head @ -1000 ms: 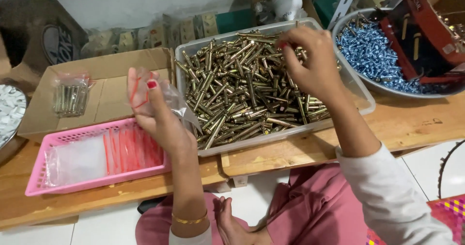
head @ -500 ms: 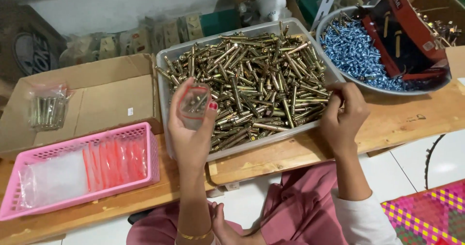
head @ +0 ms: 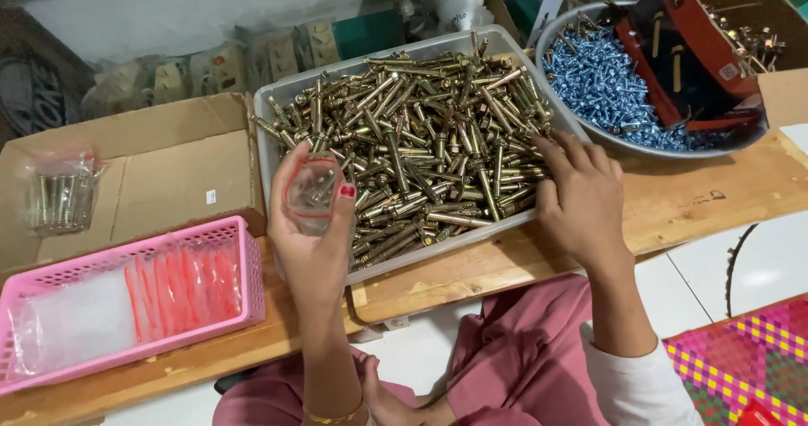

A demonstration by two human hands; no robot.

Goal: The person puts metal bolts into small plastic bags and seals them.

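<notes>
Brass-coloured anchor bolts (head: 421, 152) fill the clear tub (head: 273, 98) under the right hand (head: 581, 194), fingers spread, gripping nothing visible. Left hand (head: 311, 224) pinches a small clear bag (head: 313, 192) open just left of it; likely bagging step, bolts need grasping next.

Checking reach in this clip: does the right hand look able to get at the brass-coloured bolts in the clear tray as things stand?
Probably yes. The right hand already lies on the bolts at the near right corner of the open clear tray; nothing covers the heap or stands between them.
</notes>
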